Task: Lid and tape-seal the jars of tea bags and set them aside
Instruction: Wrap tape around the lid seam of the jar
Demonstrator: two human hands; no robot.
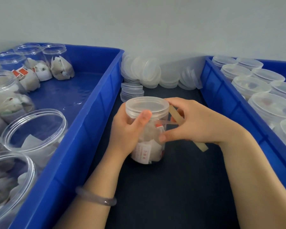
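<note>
Left hand (125, 131) is gripping the jar (149, 146) from its left side, fingers curled round the far wall and thumb lying up across the front, its tip pressing on the skirt of the lid (147, 105). The left forearm is coming in from the lower left, and a pale bracelet (96, 198) is sitting on the wrist.

Right hand (196, 123) is holding the tape roll (176, 114) just beside the jar's right side. The fingers are curled over the roll, and the thumb is reaching forward with its tip touching the jar wall. A clear tape strip (167, 123) is running from the roll to the jar just under the lid. The right forearm is entering from the lower right.

The jar is standing upright on the dark table (172, 187) between two blue trays, lidded and holding tea bags.

The left tray (82, 129) is holding open jars (35, 129) of tea bags. The right tray (221, 103) is holding lidded jars (251, 85). Loose lids (149, 71) are leaning and stacked against the wall behind the jar.
</note>
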